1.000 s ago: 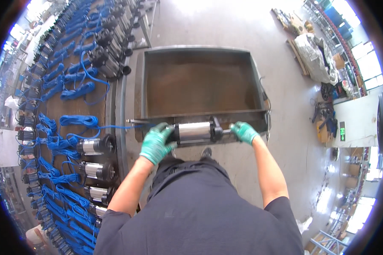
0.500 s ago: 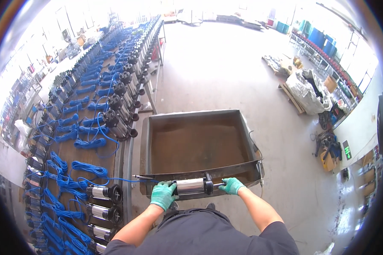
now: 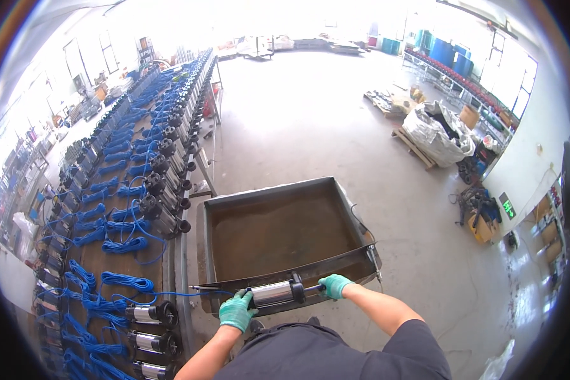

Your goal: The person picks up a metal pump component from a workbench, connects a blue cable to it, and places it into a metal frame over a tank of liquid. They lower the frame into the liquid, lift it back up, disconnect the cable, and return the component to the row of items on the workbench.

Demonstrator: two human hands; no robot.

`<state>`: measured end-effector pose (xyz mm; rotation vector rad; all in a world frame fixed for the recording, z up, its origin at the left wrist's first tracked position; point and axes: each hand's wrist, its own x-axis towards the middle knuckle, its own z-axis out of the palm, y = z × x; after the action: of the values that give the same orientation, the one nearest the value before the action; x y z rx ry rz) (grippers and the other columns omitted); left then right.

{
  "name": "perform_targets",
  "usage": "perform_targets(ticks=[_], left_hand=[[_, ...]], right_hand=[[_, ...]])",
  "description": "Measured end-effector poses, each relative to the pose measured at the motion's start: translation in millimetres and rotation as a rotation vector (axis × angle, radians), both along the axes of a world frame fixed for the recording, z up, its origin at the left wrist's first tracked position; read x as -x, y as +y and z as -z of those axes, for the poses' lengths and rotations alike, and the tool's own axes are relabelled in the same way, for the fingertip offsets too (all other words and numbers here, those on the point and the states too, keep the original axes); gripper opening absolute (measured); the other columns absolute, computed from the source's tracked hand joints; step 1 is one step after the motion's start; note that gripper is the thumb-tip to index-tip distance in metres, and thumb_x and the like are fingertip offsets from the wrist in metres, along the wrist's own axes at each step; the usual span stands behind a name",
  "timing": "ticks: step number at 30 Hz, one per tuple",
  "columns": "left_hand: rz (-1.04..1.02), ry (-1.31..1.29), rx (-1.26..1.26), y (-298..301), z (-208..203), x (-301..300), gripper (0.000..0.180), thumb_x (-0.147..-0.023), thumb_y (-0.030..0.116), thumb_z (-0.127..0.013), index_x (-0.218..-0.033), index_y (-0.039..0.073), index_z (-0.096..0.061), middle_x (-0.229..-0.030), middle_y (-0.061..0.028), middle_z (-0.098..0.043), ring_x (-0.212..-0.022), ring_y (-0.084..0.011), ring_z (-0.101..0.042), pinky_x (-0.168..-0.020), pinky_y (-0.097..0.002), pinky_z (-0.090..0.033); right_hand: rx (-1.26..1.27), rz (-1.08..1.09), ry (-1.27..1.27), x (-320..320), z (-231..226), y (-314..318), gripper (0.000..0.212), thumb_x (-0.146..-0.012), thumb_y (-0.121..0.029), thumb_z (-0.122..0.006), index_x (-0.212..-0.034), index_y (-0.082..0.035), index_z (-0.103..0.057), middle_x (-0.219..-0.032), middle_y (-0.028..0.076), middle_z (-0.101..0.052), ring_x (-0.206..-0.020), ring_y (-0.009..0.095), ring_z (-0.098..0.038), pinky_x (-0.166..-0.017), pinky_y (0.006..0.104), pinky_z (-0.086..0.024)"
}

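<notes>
A submersible pump (image 3: 272, 294) with a shiny steel barrel and black ends lies across the near edge of a rectangular metal tank (image 3: 269, 276). My left hand (image 3: 236, 311), in a green glove, is closed around the pump's left end, where a blue cable (image 3: 177, 293) runs off to the left. At the other end my right hand (image 3: 334, 286), also gloved in green, grips a short dark rod (image 3: 313, 289) that sticks out from the pump's black flange. The fingertips of that hand are partly hidden.
Brown murky water fills the tank. To the left runs a long bench (image 3: 152, 256) with rows of similar pumps and coiled blue cables (image 3: 125, 280). A white bulk sack (image 3: 434, 136) stands on a pallet at right, near a cardboard box (image 3: 483, 229).
My view has shifted, so the tank and bench sit lower and farther left in the picture. The pump now slants slightly, right end higher; both hands keep their places on it.
</notes>
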<state>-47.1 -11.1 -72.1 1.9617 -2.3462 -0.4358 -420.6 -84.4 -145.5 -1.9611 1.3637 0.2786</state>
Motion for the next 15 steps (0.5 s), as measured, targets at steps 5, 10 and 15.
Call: perform_targets(ticks=[5,10,15], left_hand=[[-0.025,0.023,-0.011,0,3,0,0.067,-0.074,0.038,-0.084,-0.135,0.019,-0.064,-0.144,-0.006,-0.059,-0.105,-0.0315,-0.069,-0.091,-0.0436,-0.055],[-0.016,0.01,-0.013,-2,-4,3,0.066,-0.074,0.038,-0.085,-0.134,0.019,-0.065,-0.142,-0.006,-0.059,-0.105,-0.0311,-0.068,-0.092,-0.0435,-0.055],[-0.023,0.008,-0.011,-2,-3,0,0.068,-0.072,0.038,-0.086,-0.134,0.019,-0.065,-0.141,-0.0064,-0.06,-0.106,-0.0315,-0.068,-0.093,-0.0438,-0.054]], right_hand=[[0.192,-0.084,0.264,-11,7,-4,0.039,-0.09,-0.044,-0.07,-0.112,-0.012,-0.071,-0.089,0.011,-0.073,-0.085,0.029,-0.073,-0.062,0.0487,-0.06],[-0.528,0.468,-0.351,10,-4,-5,0.041,-0.096,-0.051,-0.067,-0.1,-0.011,-0.069,-0.076,0.0,-0.062,-0.06,0.015,-0.055,-0.055,0.0293,-0.045],[-0.777,0.826,-0.709,-3,-30,9,0.042,-0.101,-0.056,-0.056,-0.105,-0.017,-0.069,-0.075,-0.002,-0.061,-0.059,0.012,-0.051,-0.053,0.027,-0.038]])
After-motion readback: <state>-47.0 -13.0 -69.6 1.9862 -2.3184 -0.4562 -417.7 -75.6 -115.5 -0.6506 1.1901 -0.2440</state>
